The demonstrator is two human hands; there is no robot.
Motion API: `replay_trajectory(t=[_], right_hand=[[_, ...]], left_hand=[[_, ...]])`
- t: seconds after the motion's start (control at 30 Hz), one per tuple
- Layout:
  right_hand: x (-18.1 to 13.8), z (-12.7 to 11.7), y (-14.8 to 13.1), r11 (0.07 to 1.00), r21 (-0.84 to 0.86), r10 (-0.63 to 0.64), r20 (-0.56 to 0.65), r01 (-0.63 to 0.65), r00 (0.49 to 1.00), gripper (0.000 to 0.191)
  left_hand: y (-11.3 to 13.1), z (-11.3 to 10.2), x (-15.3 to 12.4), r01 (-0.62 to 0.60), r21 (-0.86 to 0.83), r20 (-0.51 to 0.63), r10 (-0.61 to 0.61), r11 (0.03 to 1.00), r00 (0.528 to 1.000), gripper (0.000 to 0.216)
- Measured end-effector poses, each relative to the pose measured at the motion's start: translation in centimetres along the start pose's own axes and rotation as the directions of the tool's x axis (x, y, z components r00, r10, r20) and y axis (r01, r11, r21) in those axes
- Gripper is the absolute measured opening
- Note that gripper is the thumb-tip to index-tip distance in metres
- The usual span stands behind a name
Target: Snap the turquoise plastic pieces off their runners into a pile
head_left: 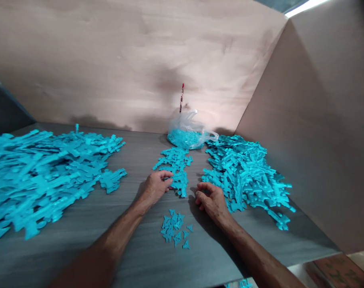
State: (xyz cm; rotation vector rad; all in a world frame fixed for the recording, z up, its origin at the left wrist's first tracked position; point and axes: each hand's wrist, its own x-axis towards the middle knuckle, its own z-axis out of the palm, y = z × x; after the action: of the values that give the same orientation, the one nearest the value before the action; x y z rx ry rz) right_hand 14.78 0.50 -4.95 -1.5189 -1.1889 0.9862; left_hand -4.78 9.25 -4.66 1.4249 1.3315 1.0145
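Observation:
My left hand (pixel 158 185) is closed, thumb and forefinger at the left edge of a flat turquoise plastic piece (pixel 179 183), which looks like a toy gun part. That piece lies at the near end of a small cluster of similar pieces (pixel 176 157). To its right, my right hand (pixel 213 200) hovers low over the table with its fingers curled in; whatever they may hold is hidden. Nearer to me, between my forearms, is a little heap of small turquoise pointed parts (pixel 172 226), with several lying loose at its right.
A large pile of long turquoise pieces (pixel 49 172) covers the table's left side. Another pile (pixel 242 168) lies at the right, close to the side panel (pixel 326 120). At the back, a clear plastic bag (pixel 186 134) holds turquoise bits, and a thin patterned stick (pixel 182 98) rises behind it.

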Motion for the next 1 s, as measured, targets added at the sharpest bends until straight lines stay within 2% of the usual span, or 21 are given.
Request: replay_trajectory(t=[0.1,0.17,0.27,0.4,0.47,0.53,0.63,0.73,0.87,1.0], right_hand=[[-1.5,-0.4,0.6,0.997,-0.04,-0.069,-0.029,0.068,0.997,0.026],[-3.1,-0.9,1.3,0.966,-0.151,-0.227,-0.088,0.212,0.97,0.021],[-5.7,-1.8,2.6,0.831,-0.348,-0.504,-0.142,0.434,0.852,0.015],[-8.7,-2.9,4.0,0.699,-0.478,-0.653,-0.126,0.531,0.746,0.018],[-9.6,-3.1,4.5,0.659,-0.511,-0.681,-0.093,0.552,0.726,0.018],[-10.1,-3.1,4.7,0.644,-0.523,-0.683,-0.065,0.558,0.728,0.018],[-10.3,-3.0,4.9,0.644,-0.527,-0.675,-0.051,0.554,0.736,0.018],[-10.3,-2.8,4.8,0.628,-0.537,-0.689,-0.048,0.563,0.723,0.02],[-10.5,-2.8,4.7,0.593,-0.551,-0.714,-0.023,0.587,0.7,0.02],[-10.5,-2.6,4.8,0.543,-0.589,-0.747,-0.013,0.598,0.665,0.02]], left_hand=[[0.0,0.2,-0.2,-0.006,-0.013,0.009,0.006,1.0,1.0,0.026],[0.1,0.3,-0.3,-0.004,-0.015,0.019,0.005,1.0,1.0,0.029],[0.2,0.5,-0.4,-0.014,0.024,0.018,0.014,1.0,1.0,0.031],[0.3,0.2,-0.4,-0.064,0.158,0.025,0.061,0.985,0.998,0.026],[0.7,-0.1,-0.5,-0.113,0.254,0.017,0.112,0.961,0.994,0.022],[1.2,-0.4,-0.8,-0.171,0.355,0.0,0.183,0.919,0.983,0.019],[1.9,-1.1,-0.9,-0.234,0.485,-0.045,0.291,0.842,0.956,0.023],[2.1,-2.2,0.1,-0.28,0.577,-0.069,0.387,0.768,0.92,0.029],[1.0,-3.9,3.1,-0.352,0.641,0.005,0.455,0.682,0.891,0.032],[-0.8,-4.4,5.3,-0.433,0.647,0.145,0.456,0.628,0.878,0.037]])
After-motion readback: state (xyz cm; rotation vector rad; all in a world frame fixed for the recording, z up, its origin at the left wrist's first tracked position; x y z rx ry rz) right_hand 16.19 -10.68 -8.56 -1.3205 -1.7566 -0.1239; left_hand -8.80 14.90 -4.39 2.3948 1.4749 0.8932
